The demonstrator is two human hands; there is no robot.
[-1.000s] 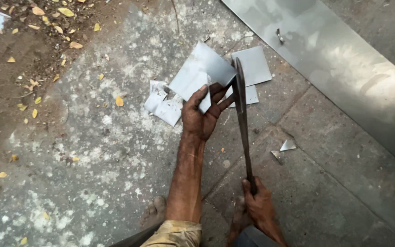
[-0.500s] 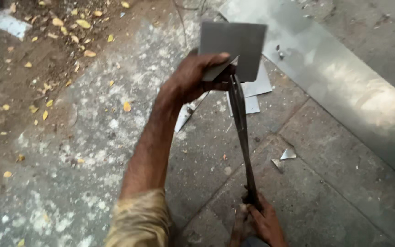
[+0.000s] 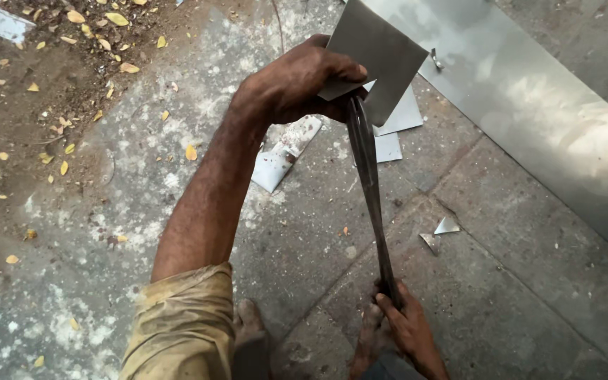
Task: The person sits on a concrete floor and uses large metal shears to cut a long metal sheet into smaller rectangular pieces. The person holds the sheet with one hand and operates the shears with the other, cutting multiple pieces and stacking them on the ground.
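Note:
My left hand [image 3: 297,81] grips a grey sheet-metal piece [image 3: 381,53] by its lower left edge and holds it raised at the top centre. The blades of long metal shears [image 3: 369,176] meet the sheet's bottom edge just right of my fingers. The shears run down the middle of the view to my right hand [image 3: 409,331], which clasps their handles near the bottom edge. My bare feet [image 3: 248,331] show beside that hand.
A large metal sheet [image 3: 550,119] lies along the right side on the stone paving. Cut sheet scraps [image 3: 286,151] lie on the ground under my left hand, and small offcuts [image 3: 441,232] sit right of the shears. Dirt with yellow leaves [image 3: 58,84] covers the left.
My left hand has lifted the metal piece off the scraps on the ground and brought it up and closer. The shears' blades now meet its lower edge; my right hand stays at the handles.

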